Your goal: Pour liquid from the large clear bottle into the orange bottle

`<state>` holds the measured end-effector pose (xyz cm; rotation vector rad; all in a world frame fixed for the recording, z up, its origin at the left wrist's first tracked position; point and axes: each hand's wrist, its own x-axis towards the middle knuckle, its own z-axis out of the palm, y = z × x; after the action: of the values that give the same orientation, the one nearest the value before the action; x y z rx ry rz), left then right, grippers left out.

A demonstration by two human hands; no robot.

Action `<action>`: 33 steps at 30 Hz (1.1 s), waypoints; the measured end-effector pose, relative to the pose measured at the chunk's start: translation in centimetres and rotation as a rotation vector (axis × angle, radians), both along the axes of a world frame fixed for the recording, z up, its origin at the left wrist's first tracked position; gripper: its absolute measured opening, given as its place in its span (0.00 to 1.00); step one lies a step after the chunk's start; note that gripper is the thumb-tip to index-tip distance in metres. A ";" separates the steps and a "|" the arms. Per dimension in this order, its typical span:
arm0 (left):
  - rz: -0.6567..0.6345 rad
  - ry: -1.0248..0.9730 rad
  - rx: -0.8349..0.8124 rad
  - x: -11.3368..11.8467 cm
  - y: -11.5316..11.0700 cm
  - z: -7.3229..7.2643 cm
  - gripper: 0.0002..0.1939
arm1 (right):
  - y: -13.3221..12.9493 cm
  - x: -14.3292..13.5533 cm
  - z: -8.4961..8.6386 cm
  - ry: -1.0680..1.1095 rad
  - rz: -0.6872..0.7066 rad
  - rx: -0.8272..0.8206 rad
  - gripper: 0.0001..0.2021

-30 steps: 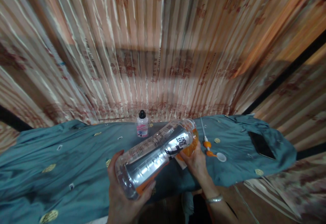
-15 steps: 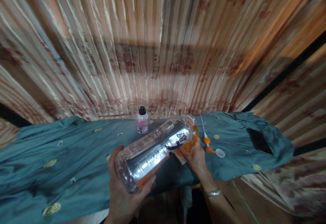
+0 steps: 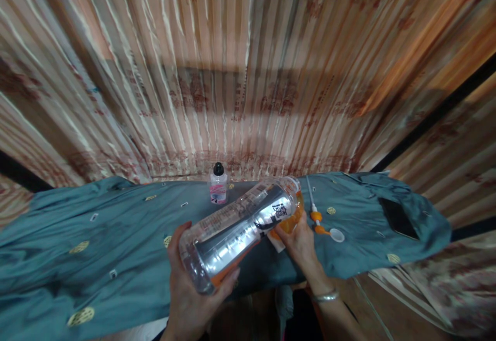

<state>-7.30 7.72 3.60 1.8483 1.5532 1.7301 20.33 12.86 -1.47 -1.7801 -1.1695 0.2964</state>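
Note:
My left hand (image 3: 197, 289) grips the base end of a large clear plastic bottle (image 3: 236, 237) with a shiny silver label. The bottle lies tilted in the air, its neck end toward the upper right. Behind that neck end is an orange bottle (image 3: 291, 223), partly hidden, with my right hand (image 3: 300, 240) closed around it. The two bottles overlap in view; I cannot tell whether their mouths touch. Right of the right hand, an orange-and-white pump top (image 3: 316, 217) with a long tube lies on the cloth, beside a small round white cap (image 3: 337, 235).
A small clear bottle (image 3: 218, 186) with a black cap and pink label stands near the back edge. On the right lies a black phone (image 3: 398, 218). Green patterned cloth (image 3: 127, 237) covers the table, and a pleated curtain (image 3: 232, 98) hangs behind it.
The whole view has shifted slightly, so everything appears a little to the right. Both hands keep their holds, and the bottles stay in nearly the same tilt.

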 end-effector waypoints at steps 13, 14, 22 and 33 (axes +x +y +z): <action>-0.002 -0.107 -0.066 0.4 -0.2 0.0 0.52 | -0.1 0.0 0.0 -0.003 0.005 -0.013 0.47; -0.001 -0.089 -0.052 0.3 -0.2 0.0 0.52 | -0.1 0.0 0.0 -0.005 0.001 -0.009 0.46; 0.000 -0.063 -0.048 0.2 -0.2 0.1 0.53 | 0.0 0.0 0.1 -0.001 0.001 -0.001 0.46; -0.015 -0.130 -0.109 0.9 -0.7 1.3 0.51 | -0.2 -0.2 0.6 0.008 -0.001 -0.034 0.47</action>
<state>-6.43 7.06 4.91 1.6584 1.5468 1.6869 20.16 12.69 -0.86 -1.8078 -1.1636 0.3248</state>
